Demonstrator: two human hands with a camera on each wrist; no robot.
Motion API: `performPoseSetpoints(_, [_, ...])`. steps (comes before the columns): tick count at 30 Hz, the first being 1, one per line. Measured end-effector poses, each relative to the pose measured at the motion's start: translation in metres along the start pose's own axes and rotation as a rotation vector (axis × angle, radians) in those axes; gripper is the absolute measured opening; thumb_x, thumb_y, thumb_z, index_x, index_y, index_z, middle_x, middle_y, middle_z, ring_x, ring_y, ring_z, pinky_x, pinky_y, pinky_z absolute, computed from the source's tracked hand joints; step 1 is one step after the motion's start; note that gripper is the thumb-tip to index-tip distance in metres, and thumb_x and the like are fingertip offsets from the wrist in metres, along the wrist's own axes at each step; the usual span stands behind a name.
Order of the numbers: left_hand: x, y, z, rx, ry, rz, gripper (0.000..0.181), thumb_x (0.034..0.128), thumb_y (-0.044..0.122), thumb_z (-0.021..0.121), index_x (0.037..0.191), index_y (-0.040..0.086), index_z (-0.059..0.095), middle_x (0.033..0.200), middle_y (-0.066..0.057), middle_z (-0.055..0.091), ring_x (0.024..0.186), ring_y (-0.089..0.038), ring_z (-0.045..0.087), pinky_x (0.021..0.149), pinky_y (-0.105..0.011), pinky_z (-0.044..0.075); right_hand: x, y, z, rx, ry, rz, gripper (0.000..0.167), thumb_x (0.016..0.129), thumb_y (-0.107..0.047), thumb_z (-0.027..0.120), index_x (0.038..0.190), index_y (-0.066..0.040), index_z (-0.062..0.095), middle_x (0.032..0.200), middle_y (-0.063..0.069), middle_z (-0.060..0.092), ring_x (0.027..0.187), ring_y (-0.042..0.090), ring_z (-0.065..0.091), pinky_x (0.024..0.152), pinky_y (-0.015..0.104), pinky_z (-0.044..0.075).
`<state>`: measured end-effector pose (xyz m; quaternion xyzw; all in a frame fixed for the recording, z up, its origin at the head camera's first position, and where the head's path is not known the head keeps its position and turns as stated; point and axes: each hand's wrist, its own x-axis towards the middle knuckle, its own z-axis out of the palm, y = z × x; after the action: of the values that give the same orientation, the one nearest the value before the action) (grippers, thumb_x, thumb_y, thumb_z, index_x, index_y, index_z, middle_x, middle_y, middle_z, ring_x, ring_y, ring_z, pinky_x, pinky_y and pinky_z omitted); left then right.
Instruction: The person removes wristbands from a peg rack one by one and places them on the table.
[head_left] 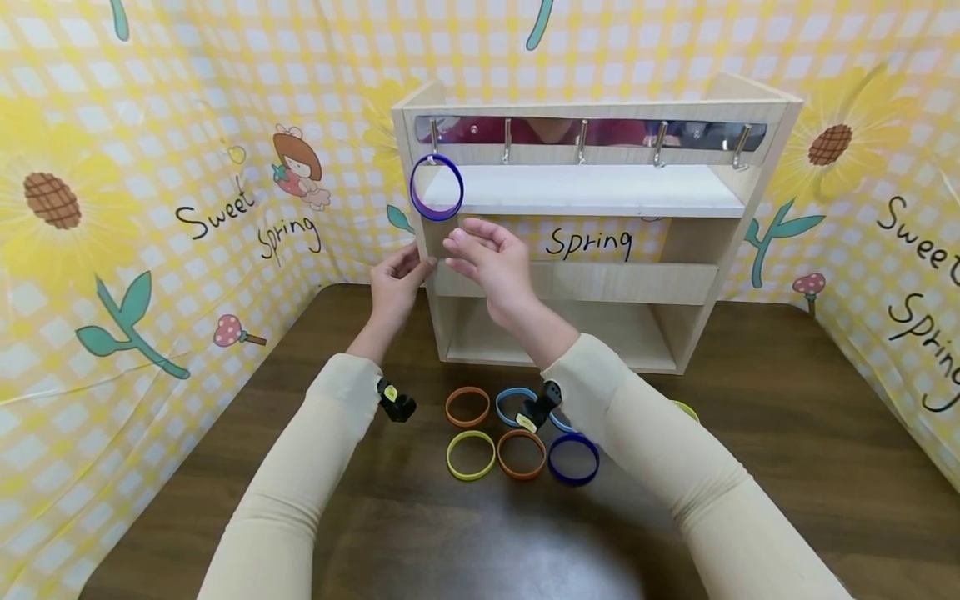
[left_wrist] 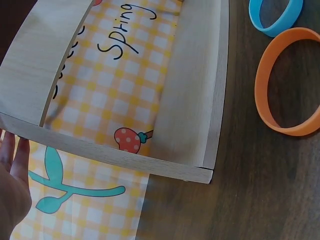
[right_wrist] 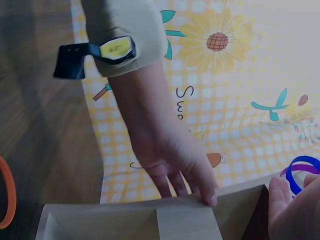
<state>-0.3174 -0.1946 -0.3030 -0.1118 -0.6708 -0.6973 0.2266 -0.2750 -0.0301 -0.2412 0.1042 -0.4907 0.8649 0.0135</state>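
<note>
A blue wristband (head_left: 412,190) hangs from the leftmost hook of a wooden rack (head_left: 577,282). Purple shows inside its ring, and the right wrist view shows a purple wristband (right_wrist: 302,168) beside the blue one. Just below them my right hand (head_left: 498,268) is raised, fingers loosely bent and apart from the wristbands, holding nothing. My left hand (head_left: 396,287) holds the rack's left side panel, thumb at its front edge and fingers along the outer face. In the left wrist view, those fingers (left_wrist: 20,159) are partly hidden behind the panel.
On the dark wooden table (head_left: 480,533) before the rack lie orange (head_left: 467,407), yellow (head_left: 471,456), light blue (head_left: 516,407) and dark blue (head_left: 573,459) wristbands. My right sleeve partly covers a yellow-green wristband (head_left: 686,409). Several metal hooks line the rack's top; patterned cloth (head_left: 247,100) surrounds the table.
</note>
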Motion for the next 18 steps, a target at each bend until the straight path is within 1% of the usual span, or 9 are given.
performPoseSetpoints(4, [0.0, -0.002, -0.001, -0.004, -0.005, 0.006, 0.04, 0.0877, 0.005, 0.071, 0.125, -0.005, 0.062, 0.115, -0.018, 0.067, 0.096, -0.011, 0.065, 0.076, -0.022, 0.053, 0.004, 0.0, 0.009, 0.03, 0.027, 0.004, 0.026, 0.09, -0.002, 0.067, 0.115, 0.001, 0.06, 0.101, 0.016, 0.068, 0.087, 0.021, 0.069, 0.078, 0.033, 0.056])
performPoseSetpoints(10, [0.001, -0.004, -0.001, -0.007, -0.01, 0.014, 0.039, 0.0877, 0.004, 0.071, 0.125, -0.005, 0.062, 0.113, -0.018, 0.067, 0.093, -0.01, 0.065, 0.076, -0.022, 0.053, 0.01, -0.001, 0.019, 0.078, 0.073, 0.011, 0.026, 0.09, -0.001, 0.067, 0.114, 0.003, 0.058, 0.102, 0.017, 0.068, 0.09, 0.023, 0.069, 0.077, 0.033, 0.057])
performPoseSetpoints(14, [0.002, -0.005, -0.001, -0.007, -0.009, 0.013, 0.039, 0.0877, 0.003, 0.071, 0.125, -0.005, 0.062, 0.112, -0.016, 0.068, 0.091, -0.009, 0.065, 0.077, -0.022, 0.053, 0.012, -0.001, 0.023, 0.091, 0.09, 0.021, 0.028, 0.09, -0.001, 0.067, 0.116, 0.003, 0.056, 0.103, 0.017, 0.069, 0.091, 0.024, 0.069, 0.076, 0.033, 0.057])
performPoseSetpoints(18, [0.002, -0.005, -0.001, -0.009, -0.005, 0.015, 0.039, 0.0877, 0.003, 0.07, 0.125, -0.006, 0.062, 0.108, -0.012, 0.07, 0.092, -0.009, 0.065, 0.078, -0.022, 0.053, 0.011, -0.002, 0.024, 0.082, 0.096, 0.029, 0.025, 0.091, -0.004, 0.066, 0.114, 0.0, 0.057, 0.101, 0.015, 0.07, 0.091, 0.022, 0.07, 0.076, 0.032, 0.057])
